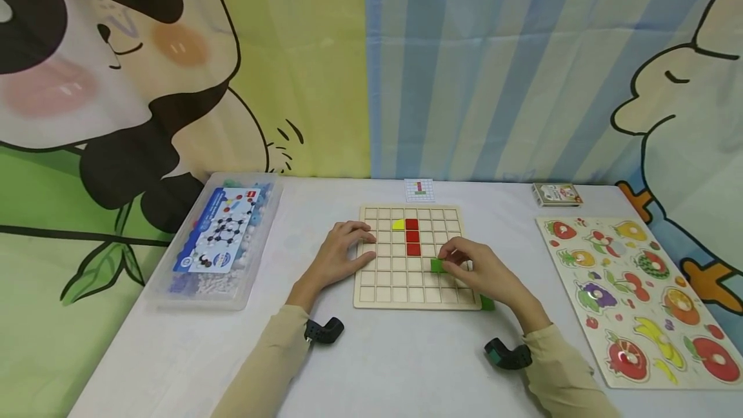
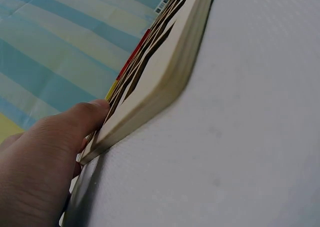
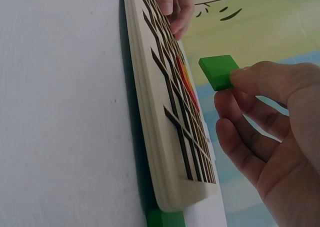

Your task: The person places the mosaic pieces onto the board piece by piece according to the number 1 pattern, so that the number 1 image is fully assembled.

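Observation:
Between thumb and fingertips my right hand (image 1: 483, 271) pinches a green square tile (image 3: 218, 71), held above the lower right part of a wooden grid board (image 1: 386, 298). In the right wrist view the tile is apart from the board. My left hand (image 1: 338, 254) rests at the board's left edge, thumb on its rim in the left wrist view. Three red tiles (image 1: 413, 237) stand in a column in the grid, with a yellow piece (image 1: 398, 224) left of the top one. Another green piece (image 1: 487, 303) lies at the board's lower right corner, partly hidden.
Behind the board lies a small pattern card (image 1: 419, 190). A clear plastic box (image 1: 223, 244) of small parts sits on the left. To the right are a fruit puzzle board (image 1: 644, 302) and a small card box (image 1: 556, 195). A cartoon curtain (image 1: 493, 69) hangs behind the table.

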`<state>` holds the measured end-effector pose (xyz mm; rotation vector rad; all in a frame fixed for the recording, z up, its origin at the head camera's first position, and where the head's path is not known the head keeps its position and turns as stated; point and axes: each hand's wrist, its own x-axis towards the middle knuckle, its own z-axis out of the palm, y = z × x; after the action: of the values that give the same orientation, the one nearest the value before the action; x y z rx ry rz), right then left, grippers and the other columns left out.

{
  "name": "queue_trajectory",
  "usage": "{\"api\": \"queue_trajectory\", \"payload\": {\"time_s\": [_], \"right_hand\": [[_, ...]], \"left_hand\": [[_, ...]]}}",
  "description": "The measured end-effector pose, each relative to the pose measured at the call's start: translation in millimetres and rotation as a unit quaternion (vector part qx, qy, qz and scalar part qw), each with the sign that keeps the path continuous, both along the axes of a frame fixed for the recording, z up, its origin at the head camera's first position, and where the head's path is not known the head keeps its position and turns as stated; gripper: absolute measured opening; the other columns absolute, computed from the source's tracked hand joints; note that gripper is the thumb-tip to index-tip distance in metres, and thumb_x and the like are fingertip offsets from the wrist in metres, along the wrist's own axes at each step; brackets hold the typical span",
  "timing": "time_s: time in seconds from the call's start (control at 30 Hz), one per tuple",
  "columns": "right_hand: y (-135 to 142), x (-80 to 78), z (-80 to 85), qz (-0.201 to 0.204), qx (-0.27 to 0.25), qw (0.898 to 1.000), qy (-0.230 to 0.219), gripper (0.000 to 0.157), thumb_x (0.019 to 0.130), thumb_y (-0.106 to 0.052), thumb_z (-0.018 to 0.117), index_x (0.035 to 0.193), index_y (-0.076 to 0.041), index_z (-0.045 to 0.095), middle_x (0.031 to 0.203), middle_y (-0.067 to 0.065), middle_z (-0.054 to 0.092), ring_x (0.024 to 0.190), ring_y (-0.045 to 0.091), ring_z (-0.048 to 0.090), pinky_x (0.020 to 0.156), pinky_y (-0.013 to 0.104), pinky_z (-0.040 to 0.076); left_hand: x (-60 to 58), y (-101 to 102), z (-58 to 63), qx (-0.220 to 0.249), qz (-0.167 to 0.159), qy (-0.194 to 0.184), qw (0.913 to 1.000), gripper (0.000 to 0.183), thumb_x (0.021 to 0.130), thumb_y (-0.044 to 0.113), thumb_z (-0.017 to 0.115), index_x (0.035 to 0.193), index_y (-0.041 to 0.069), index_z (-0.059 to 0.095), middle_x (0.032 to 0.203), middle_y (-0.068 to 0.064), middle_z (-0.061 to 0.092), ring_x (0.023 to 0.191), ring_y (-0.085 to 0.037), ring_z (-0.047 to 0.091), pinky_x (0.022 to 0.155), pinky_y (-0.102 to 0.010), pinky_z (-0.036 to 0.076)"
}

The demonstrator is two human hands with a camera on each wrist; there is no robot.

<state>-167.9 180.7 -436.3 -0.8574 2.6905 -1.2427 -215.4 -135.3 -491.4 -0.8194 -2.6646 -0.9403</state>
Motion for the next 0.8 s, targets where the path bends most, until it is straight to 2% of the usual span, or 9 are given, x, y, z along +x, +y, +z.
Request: {"api": "queue_trajectory", "payload": {"time_s": [0.4, 0.8], "right_hand": [[-24.6, -6.1, -1.2, -0.02, -0.012, 1.0, 0.014, 0.009, 0.089, -0.012, 0.065, 0.098, -0.013, 0.062, 0.09, -0.005, 0.065, 0.079, 0.007, 0.059, 0.07, 0.025, 0.052], [-48.3, -11.3, -9.4, -0.056, -0.022, 0.998, -0.008, 0.008, 0.089, -0.014, 0.065, 0.096, -0.013, 0.063, 0.085, -0.004, 0.065, 0.074, 0.009, 0.057, 0.068, 0.022, 0.05]], "left_hand": [[-0.5, -0.6, -1.5, -0.007, 0.002, 0.001, 1.0, 0.023, 0.084, 0.037, 0.07, 0.102, 0.024, 0.067, 0.125, 0.001, 0.057, 0.115, -0.023, 0.048, 0.099, -0.045, 0.039], [-0.3, 1.0, -0.3, -0.008, 0.002, -0.004, 1.0, 0.023, 0.084, 0.037, 0.07, 0.103, 0.024, 0.067, 0.125, 0.001, 0.057, 0.116, -0.023, 0.048, 0.1, -0.046, 0.038]]}}
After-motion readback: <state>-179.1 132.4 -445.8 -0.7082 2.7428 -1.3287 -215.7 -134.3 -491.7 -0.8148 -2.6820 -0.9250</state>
